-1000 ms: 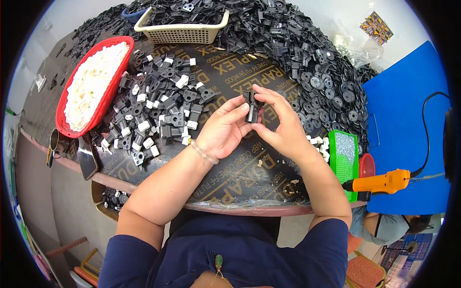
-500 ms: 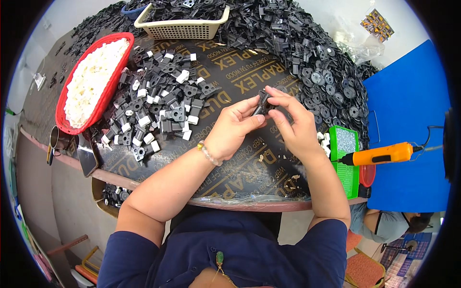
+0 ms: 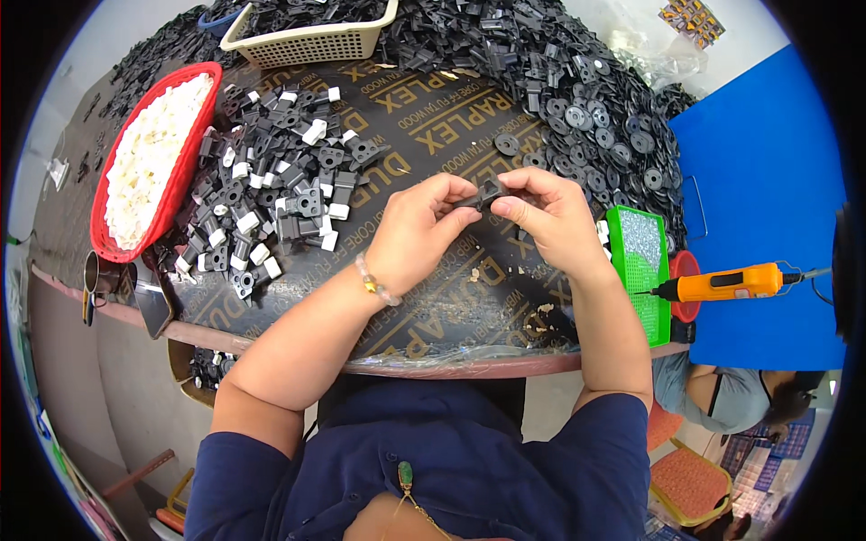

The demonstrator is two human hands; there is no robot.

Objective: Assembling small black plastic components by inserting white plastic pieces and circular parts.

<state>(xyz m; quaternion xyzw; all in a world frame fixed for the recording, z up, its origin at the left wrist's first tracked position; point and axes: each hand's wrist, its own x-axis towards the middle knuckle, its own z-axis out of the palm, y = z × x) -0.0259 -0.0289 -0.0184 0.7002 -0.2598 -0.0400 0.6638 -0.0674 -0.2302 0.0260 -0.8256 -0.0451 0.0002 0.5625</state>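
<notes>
Above the dark plywood tabletop (image 3: 424,311), the left hand (image 3: 426,221) and right hand (image 3: 552,221) meet fingertip to fingertip. Between them sits a small black molded plastic part (image 3: 488,193), its left end pinched by the left thumb and fingers, its right end gripped by the right thumb and forefinger. Beyond the left hand lie black parts with white caps (image 3: 287,185); farther off stands a cream perforated basket (image 3: 311,47).
</notes>
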